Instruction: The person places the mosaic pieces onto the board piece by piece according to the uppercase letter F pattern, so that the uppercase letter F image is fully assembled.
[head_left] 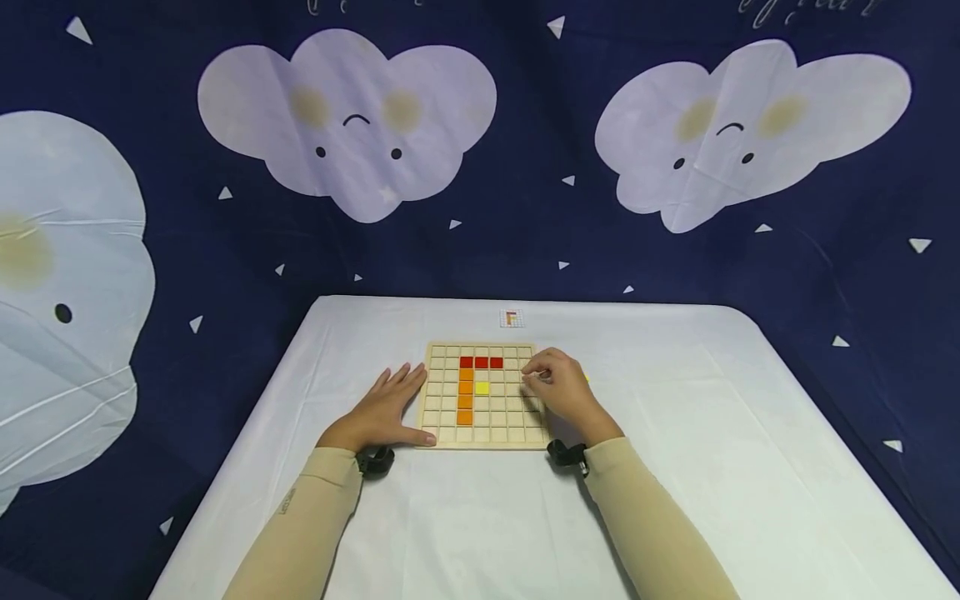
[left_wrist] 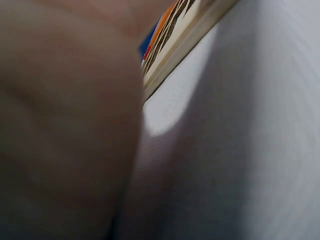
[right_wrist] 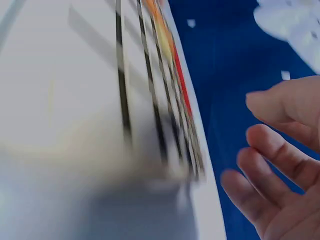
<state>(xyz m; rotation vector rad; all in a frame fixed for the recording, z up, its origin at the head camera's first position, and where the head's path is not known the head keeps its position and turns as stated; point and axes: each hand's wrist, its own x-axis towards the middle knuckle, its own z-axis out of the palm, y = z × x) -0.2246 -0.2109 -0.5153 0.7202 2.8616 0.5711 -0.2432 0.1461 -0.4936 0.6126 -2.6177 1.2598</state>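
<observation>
A wooden grid board lies on the white table. Three red tiles form a row near its far side, and several orange tiles run down from the row's left end. A single yellow tile sits just right of the orange column. My left hand spreads its fingers along the board's left edge, thumb at the near corner. Over the board's right side hovers my right hand, fingers loosely bent. In the right wrist view, its thumb and fingertips are apart with nothing between them.
A small printed card with a coloured grid pattern lies beyond the board. Something yellow peeks out to the right of my right hand, mostly hidden by it. A dark blue cloth with clouds hangs behind the table.
</observation>
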